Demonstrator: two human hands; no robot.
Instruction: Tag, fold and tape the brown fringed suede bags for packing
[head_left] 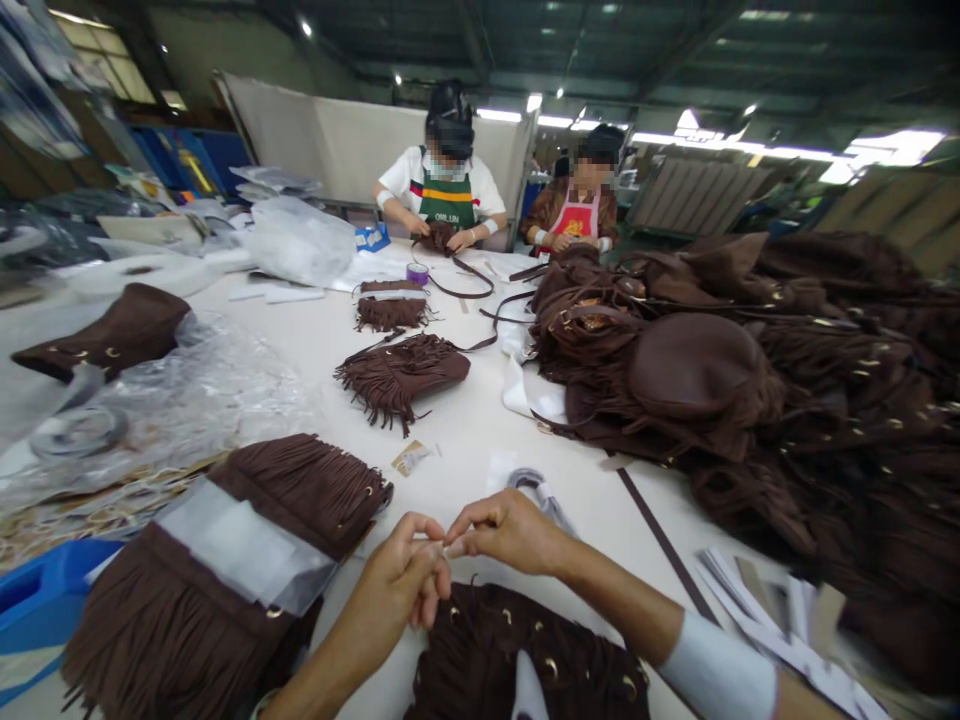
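My left hand [401,585] and my right hand [506,530] meet near the lower middle, thumbs and fingertips pinched together. Something small and pale seems to be between them, too tiny to make out. Just below lies a dark brown fringed bag [480,650] with gold eyelets and a whitish piece on its front. Left of my left hand rests another brown fringed bag [187,620] with a clear plastic wrap [247,545] around its middle. A coiled grey cord [536,490] lies behind my right hand.
A large heap of brown bags [697,370] fills the right side. Crumpled plastic [217,390] and a blue bin [45,600] are at left. Two people sit across the white table [480,430]. Ahead lie a fringed bag [409,375] and paper strips [787,620] at lower right.
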